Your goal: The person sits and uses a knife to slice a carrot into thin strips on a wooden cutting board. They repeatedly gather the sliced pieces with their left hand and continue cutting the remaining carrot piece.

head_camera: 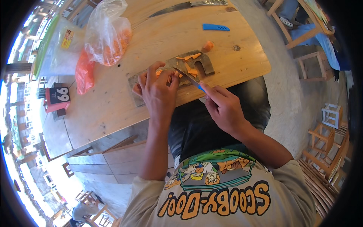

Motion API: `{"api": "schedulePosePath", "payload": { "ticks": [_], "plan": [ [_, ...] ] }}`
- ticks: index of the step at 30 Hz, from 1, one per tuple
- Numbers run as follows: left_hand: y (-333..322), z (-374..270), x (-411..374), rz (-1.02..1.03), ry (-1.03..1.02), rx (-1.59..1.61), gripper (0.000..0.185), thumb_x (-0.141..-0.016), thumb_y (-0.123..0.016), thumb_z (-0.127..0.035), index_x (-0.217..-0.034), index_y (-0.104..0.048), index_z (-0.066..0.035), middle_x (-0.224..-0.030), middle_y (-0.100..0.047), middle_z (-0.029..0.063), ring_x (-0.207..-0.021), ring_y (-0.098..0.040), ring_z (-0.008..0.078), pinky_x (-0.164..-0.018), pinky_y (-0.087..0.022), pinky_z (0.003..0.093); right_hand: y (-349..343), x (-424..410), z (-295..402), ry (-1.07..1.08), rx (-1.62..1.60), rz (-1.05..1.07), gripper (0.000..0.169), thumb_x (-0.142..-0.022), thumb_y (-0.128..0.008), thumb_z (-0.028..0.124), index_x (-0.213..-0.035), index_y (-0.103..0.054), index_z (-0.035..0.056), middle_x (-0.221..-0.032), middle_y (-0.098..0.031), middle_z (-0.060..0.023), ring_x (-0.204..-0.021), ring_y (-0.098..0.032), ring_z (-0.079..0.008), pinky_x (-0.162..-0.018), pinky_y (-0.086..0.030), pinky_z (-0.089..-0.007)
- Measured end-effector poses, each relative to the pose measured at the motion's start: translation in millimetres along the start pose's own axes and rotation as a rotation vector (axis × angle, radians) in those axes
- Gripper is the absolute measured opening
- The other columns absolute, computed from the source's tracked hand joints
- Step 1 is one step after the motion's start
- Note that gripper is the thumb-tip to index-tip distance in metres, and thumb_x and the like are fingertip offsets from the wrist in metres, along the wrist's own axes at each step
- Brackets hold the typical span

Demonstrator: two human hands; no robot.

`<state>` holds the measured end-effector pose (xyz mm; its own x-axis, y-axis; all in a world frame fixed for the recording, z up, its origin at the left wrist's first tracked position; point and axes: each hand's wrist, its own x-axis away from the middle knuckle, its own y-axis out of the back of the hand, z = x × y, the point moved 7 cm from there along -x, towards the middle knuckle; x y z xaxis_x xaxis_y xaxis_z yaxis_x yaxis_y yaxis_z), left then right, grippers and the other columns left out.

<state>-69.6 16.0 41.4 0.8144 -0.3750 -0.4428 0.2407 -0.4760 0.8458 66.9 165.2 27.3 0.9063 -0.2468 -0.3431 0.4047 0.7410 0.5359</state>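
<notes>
On a wooden table lies a worn cutting board (208,65) with a slot near its right end. My right hand (224,107) grips a small knife (188,76) by its blue handle, its blade over the board. My left hand (158,85) is curled over small orange pieces, likely carrot, at the blade's tip; the fingers partly hide what they hold. Cut orange pieces (192,72) lie on the board to the right of the blade. An orange vegetable chunk (208,46) sits on the table just beyond the board.
A blue knife sheath (216,27) and a large knife (173,9) lie farther back. Clear bags (106,34), one with orange pieces, and a red plastic bag (85,73) are at left, near a numbered table holder (58,98). A person (320,37) is at upper right.
</notes>
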Motion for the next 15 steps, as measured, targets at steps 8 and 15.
{"api": "schedulePosePath", "payload": {
  "ticks": [8, 15],
  "plan": [
    [-0.7, -0.9, 3.0, 0.058, -0.019, 0.149, 0.026, -0.088, -0.092, -0.033, -0.110, -0.090, -0.020, -0.139, -0.070, -0.0041, -0.123, -0.057, 0.0251, -0.107, -0.033, 0.0474, 18.1, 7.3, -17.2, -0.018, -0.037, -0.046, 0.044, -0.098, -0.072, -0.007, -0.141, -0.073, -0.0014, -0.097, -0.074, -0.0163, -0.077, -0.071, -0.0294, -0.072, -0.059, -0.0395],
    [-9.6, -2.8, -9.5, 0.137, -0.008, 0.135, 0.021, -0.090, -0.090, -0.036, -0.105, -0.091, -0.021, -0.143, -0.070, -0.0035, -0.128, -0.057, 0.0267, -0.113, -0.032, 0.0496, 20.0, 7.5, -16.9, 0.009, -0.049, -0.052, 0.044, -0.099, -0.072, -0.006, -0.142, -0.073, -0.0012, -0.094, -0.073, -0.0154, -0.073, -0.069, -0.0270, -0.070, -0.058, -0.0384]
  ]
}}
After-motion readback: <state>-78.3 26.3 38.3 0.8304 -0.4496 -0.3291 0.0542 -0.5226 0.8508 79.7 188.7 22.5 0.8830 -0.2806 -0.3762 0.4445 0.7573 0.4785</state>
